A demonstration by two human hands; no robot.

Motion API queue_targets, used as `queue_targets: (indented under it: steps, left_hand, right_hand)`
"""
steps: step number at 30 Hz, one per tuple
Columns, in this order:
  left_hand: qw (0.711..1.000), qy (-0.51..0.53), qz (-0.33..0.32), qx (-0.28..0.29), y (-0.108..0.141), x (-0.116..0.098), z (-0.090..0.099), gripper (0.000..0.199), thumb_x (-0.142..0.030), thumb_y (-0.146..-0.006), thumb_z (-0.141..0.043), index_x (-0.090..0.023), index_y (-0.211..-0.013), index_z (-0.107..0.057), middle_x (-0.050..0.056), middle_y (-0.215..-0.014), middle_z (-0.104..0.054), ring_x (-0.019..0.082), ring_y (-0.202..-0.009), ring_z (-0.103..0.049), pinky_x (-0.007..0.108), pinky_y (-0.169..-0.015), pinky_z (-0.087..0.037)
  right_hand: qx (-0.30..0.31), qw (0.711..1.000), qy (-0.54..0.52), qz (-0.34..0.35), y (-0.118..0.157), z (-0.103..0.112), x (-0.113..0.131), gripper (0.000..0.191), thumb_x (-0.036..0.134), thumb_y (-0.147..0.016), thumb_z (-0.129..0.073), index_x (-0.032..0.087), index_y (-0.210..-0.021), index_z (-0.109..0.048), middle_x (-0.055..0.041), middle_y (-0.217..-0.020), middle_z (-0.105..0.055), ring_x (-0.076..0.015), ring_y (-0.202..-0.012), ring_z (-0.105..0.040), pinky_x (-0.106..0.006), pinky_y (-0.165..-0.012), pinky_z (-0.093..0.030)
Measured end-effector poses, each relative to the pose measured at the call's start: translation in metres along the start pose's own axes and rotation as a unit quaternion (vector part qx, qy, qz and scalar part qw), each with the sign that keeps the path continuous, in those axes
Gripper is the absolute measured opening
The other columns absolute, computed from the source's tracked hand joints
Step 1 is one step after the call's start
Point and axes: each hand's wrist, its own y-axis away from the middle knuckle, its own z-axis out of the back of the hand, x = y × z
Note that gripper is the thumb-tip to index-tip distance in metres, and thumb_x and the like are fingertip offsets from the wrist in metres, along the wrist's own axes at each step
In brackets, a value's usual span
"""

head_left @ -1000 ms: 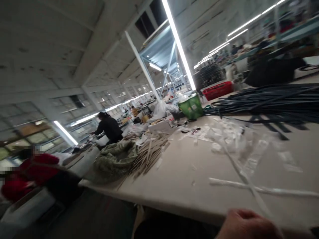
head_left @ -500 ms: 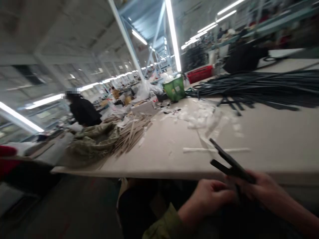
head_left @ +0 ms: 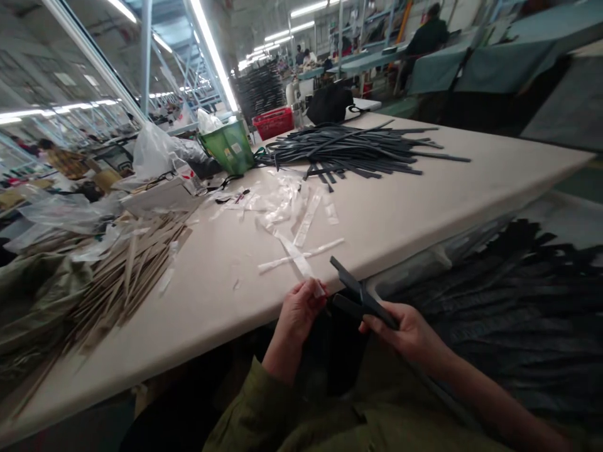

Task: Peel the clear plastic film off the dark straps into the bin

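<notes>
My left hand (head_left: 298, 311) is closed in a pinch at the table's near edge, on the end of a white strip (head_left: 296, 256). That strip runs away from me across the tabletop and crosses a second thin white strip (head_left: 266, 266). To the right, my right hand (head_left: 407, 329) is wrapped round a dark, flat strip (head_left: 372, 306) that is folded or crossed, its two ends pointing up and left. Those ends come close to my left fingers. Farther back lies a loose heap of white strips (head_left: 280, 194).
Dark strips (head_left: 348, 147) are piled at the back of the table (head_left: 424, 201), near a green bag (head_left: 230, 149) and a red basket (head_left: 273, 123). Brown strips (head_left: 129, 270) lie on the left. More dark strips (head_left: 518, 320) sit low on the right. A person (head_left: 428, 31) is far behind.
My view has turned right and steadied. My left hand has moved away from the dark strip and now pinches the white strip. The right hand still holds the dark strip.
</notes>
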Motion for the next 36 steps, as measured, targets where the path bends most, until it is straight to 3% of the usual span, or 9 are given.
queue_targets:
  steps: [4, 10, 19, 22, 28, 31, 34, 36]
  left_hand:
    - [1.0, 0.011, 0.013, 0.008, -0.001, 0.003, -0.005, 0.047, -0.045, -0.051, -0.094, -0.013, -0.076, -0.069, 0.002, -0.07, -0.072, 0.013, -0.062, -0.067, 0.02, -0.06, -0.054]
    - [1.0, -0.008, 0.016, 0.014, 0.0, 0.006, -0.004, 0.047, -0.045, -0.055, -0.092, -0.014, -0.079, -0.068, 0.001, -0.071, -0.071, 0.012, -0.063, -0.067, 0.021, -0.061, -0.053]
    - [0.999, -0.043, 0.015, 0.025, 0.003, 0.022, -0.018, 0.046, -0.044, -0.052, -0.093, -0.012, -0.077, -0.071, 0.003, -0.07, -0.072, 0.012, -0.06, -0.064, 0.023, -0.064, -0.051]
    - [0.998, -0.051, -0.011, 0.023, -0.001, 0.019, -0.025, 0.046, -0.045, -0.053, -0.092, -0.011, -0.075, -0.072, 0.002, -0.068, -0.07, 0.01, -0.058, -0.062, 0.021, -0.061, -0.049]
    - [0.999, -0.023, -0.03, -0.036, -0.011, 0.009, -0.021, 0.054, -0.048, -0.045, -0.094, -0.012, -0.079, -0.073, 0.003, -0.071, -0.071, 0.013, -0.064, -0.064, 0.024, -0.064, -0.05]
    - [0.999, -0.038, 0.002, -0.002, -0.006, 0.027, -0.027, 0.052, -0.049, -0.05, -0.093, -0.012, -0.081, -0.075, 0.005, -0.072, -0.071, 0.013, -0.064, -0.063, 0.024, -0.065, -0.048]
    - [0.998, -0.051, 0.019, 0.041, 0.004, 0.044, -0.036, 0.048, -0.048, -0.057, -0.09, -0.011, -0.085, -0.076, 0.007, -0.076, -0.073, 0.013, -0.066, -0.063, 0.024, -0.066, -0.047]
    - [0.997, -0.064, 0.006, 0.052, 0.006, 0.044, -0.038, 0.047, -0.048, -0.06, -0.089, -0.01, -0.086, -0.077, 0.008, -0.077, -0.073, 0.013, -0.067, -0.062, 0.023, -0.067, -0.046]
  right_hand:
    - [-0.001, 0.999, 0.033, 0.026, 0.0, -0.009, 0.0, 0.04, 0.05, -0.089, -0.054, 0.016, -0.073, -0.068, -0.0014, -0.066, -0.06, -0.016, -0.062, -0.052, -0.026, -0.057, -0.038]
    - [-0.014, 0.998, 0.046, 0.032, -0.011, -0.012, 0.002, 0.036, 0.046, -0.089, -0.054, 0.016, -0.074, -0.068, -0.0029, -0.069, -0.065, -0.0191, -0.066, -0.058, -0.027, -0.061, -0.041]
    - [-0.07, 0.997, 0.04, 0.023, -0.028, -0.019, -0.003, 0.037, 0.048, -0.089, -0.053, 0.016, -0.078, -0.067, -0.0003, -0.063, -0.06, -0.016, -0.056, -0.052, -0.026, -0.052, -0.04]
    - [-0.055, 0.998, 0.038, 0.005, -0.023, -0.007, -0.011, 0.039, 0.051, -0.089, -0.052, 0.016, -0.082, -0.067, 0.0008, -0.06, -0.057, -0.0151, -0.052, -0.051, -0.025, -0.048, -0.04]
    - [-0.063, 0.993, 0.082, -0.051, 0.018, 0.032, -0.042, 0.046, 0.06, -0.087, -0.052, 0.019, -0.074, -0.069, -0.0015, -0.054, -0.059, -0.0172, -0.048, -0.054, -0.026, -0.047, -0.042]
    - [-0.079, 0.992, 0.083, -0.06, 0.018, 0.026, -0.039, 0.042, 0.057, -0.087, -0.052, 0.02, -0.075, -0.068, -0.0026, -0.059, -0.064, -0.0177, -0.049, -0.056, -0.026, -0.045, -0.044]
    - [-0.097, 0.991, 0.091, -0.008, 0.001, 0.012, -0.026, 0.035, 0.051, -0.087, -0.054, 0.02, -0.078, -0.068, -0.002, -0.061, -0.065, -0.0188, -0.053, -0.058, -0.025, -0.048, -0.047]
    - [-0.084, 0.992, 0.086, 0.025, -0.005, 0.01, -0.023, 0.033, 0.049, -0.088, -0.055, 0.02, -0.081, -0.07, -0.0023, -0.065, -0.067, -0.0199, -0.057, -0.062, -0.025, -0.051, -0.05]
